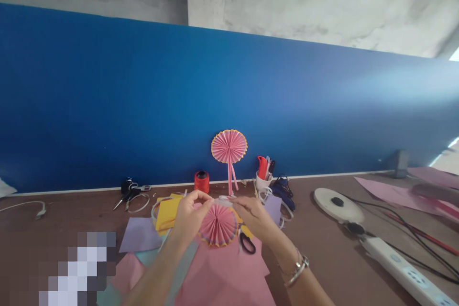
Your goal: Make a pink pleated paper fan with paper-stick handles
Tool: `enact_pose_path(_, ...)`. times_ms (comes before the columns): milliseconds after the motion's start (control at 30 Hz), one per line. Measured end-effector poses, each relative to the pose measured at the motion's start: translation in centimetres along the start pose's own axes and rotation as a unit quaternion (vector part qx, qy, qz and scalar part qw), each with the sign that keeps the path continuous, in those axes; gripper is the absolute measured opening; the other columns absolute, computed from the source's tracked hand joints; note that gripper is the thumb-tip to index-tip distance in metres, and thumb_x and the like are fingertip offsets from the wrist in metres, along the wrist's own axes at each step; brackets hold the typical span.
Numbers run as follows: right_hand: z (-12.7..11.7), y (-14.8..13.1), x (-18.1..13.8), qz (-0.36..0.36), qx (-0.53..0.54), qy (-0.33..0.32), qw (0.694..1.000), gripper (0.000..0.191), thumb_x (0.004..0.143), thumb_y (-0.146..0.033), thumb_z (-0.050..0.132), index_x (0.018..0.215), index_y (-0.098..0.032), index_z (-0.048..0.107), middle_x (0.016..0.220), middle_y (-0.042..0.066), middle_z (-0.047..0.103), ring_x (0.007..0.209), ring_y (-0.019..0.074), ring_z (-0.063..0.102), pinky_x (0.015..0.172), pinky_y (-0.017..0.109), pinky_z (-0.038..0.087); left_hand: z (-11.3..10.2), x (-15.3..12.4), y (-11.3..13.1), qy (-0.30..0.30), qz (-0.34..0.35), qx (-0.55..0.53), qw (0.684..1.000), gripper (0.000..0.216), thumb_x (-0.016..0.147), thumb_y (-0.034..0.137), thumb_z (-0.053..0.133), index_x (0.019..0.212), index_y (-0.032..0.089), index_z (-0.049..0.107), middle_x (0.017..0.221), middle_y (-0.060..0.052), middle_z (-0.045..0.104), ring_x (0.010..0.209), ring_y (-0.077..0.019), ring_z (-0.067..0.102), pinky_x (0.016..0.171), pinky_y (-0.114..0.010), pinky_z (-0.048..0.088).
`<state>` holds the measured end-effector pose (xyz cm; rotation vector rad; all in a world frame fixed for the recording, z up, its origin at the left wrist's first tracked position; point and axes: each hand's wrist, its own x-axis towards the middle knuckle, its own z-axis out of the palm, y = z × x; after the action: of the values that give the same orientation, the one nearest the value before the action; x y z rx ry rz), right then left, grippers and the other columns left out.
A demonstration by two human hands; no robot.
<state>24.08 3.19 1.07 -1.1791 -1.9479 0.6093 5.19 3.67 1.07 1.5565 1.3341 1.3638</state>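
Observation:
A pleated pink paper rosette [218, 225] with a yellow and purple edge lies on pink paper sheets [224, 275] in front of me. Just beyond it, my left hand [193, 213] is closed in a pinch at its upper left. From the other side my right hand [253, 213], wearing a bracelet, pinches with its fingers pressed together. Between the fingertips shows a small pale strip [224, 202], too blurred to name surely. Black-handled scissors [247, 244] lie partly under my right wrist.
A second rosette with ribbons [229, 147] stands against the blue panel. Near it are a red thread spool [202, 182] and a white pen cup [263, 181]. Keys [131, 191] and yellow paper [168, 213] lie left; a power strip [405, 267] and another person's arm [435, 193] are right.

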Motion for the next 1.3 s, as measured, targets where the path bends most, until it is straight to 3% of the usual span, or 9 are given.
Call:
enact_pose_path(233,-0.6,0.1,-0.1,0.014,0.018,-0.014,1.000,0.035,0.082,-0.018,0.043,0.103,-0.016,0.071,0.074,0.004,0.067,0.063,0.0126,0.055,0.062,0.024,0.044,-0.1,0.4,-1.0,-0.008,-0.020,-0.017,1.000,0.015,0.067,0.032,0.061,0.066,0.017,0.062,0.066,-0.002,0.066,0.069,-0.0184,0.062,0.065,-0.028,0.047)
enact_pose_path(467,-0.7,0.1,0.1,-0.021,0.005,0.030,0.999,0.029,0.081,-0.019,0.048,0.092,-0.016,0.074,0.068,0.005,0.068,0.064,0.0149,0.059,0.065,0.026,0.046,-0.1,-0.1,-0.2,0.003,0.032,0.011,0.999,0.013,0.071,0.031,0.059,0.067,0.018,0.062,0.066,-0.001,0.066,0.068,-0.0178,0.061,0.068,-0.028,0.047)
enact_pose_path(733,-1.1,-0.2,0.0,-0.028,-0.028,0.030,0.999,0.033,0.080,-0.014,0.043,0.094,-0.017,0.074,0.064,0.002,0.063,0.061,0.0140,0.056,0.070,0.028,0.045,-0.1,-0.4,-0.3,0.005,0.069,0.044,0.997,0.013,0.076,0.030,0.055,0.070,0.019,0.061,0.069,-0.001,0.064,0.071,-0.0174,0.060,0.071,-0.028,0.045)
enact_pose_path(833,-1.0,-0.2,0.0,-0.019,-0.039,0.051,0.998,0.032,0.081,-0.017,0.044,0.095,-0.018,0.073,0.064,0.003,0.062,0.061,0.0142,0.056,0.067,0.028,0.044,0.1,-0.8,-0.2,0.025,0.117,0.074,0.990,0.012,0.078,0.027,0.054,0.070,0.019,0.059,0.072,-0.002,0.064,0.075,-0.0183,0.059,0.074,-0.030,0.044)
enact_pose_path(967,-0.3,0.0,0.1,0.002,0.033,0.069,0.997,0.031,0.080,-0.025,0.047,0.092,-0.016,0.074,0.062,0.003,0.061,0.062,0.0155,0.055,0.064,0.028,0.043,0.6,-1.8,0.5,0.057,0.249,0.131,0.958,0.013,0.081,0.020,0.051,0.070,0.020,0.057,0.072,-0.002,0.064,0.075,-0.0180,0.057,0.079,-0.033,0.042)
enact_pose_path(1100,-0.5,1.2,0.2,0.111,0.146,0.112,0.977,0.031,0.076,-0.033,0.050,0.079,-0.012,0.073,0.061,0.003,0.061,0.056,0.0137,0.051,0.054,0.025,0.039,-0.4,-2.0,1.1,0.103,0.328,0.150,0.927,0.014,0.082,0.016,0.049,0.072,0.022,0.057,0.073,-0.001,0.064,0.074,-0.0171,0.057,0.087,-0.035,0.041)
enact_pose_path(1167,-1.4,2.6,0.2,0.182,0.144,0.175,0.957,0.035,0.077,-0.034,0.047,0.081,-0.010,0.072,0.060,0.004,0.061,0.052,0.0136,0.050,0.049,0.024,0.037,-1.7,-1.6,1.2,0.177,0.315,0.127,0.924,0.010,0.081,0.019,0.051,0.074,0.022,0.057,0.075,-0.002,0.064,0.077,-0.0174,0.057,0.088,-0.035,0.042)
enact_pose_path(1233,-2.6,4.0,0.1,0.221,0.045,0.213,0.951,0.035,0.078,-0.035,0.046,0.084,-0.011,0.071,0.060,0.004,0.062,0.050,0.0143,0.051,0.047,0.024,0.035,-2.9,-0.8,1.2,0.239,0.253,0.106,0.932,0.005,0.080,0.024,0.056,0.077,0.021,0.058,0.078,-0.002,0.064,0.078,-0.0174,0.058,0.094,-0.037,0.039)
enact_pose_path(1300,-3.3,5.2,-0.2,0.242,-0.153,0.138,0.948,0.028,0.080,-0.028,0.047,0.081,-0.015,0.072,0.067,0.006,0.066,0.059,0.0173,0.058,0.054,0.026,0.039,-3.4,-0.1,0.9,0.174,0.149,0.102,0.968,0.011,0.078,0.031,0.058,0.074,0.021,0.060,0.073,-0.001,0.065,0.075,-0.0176,0.059,0.087,-0.034,0.043)
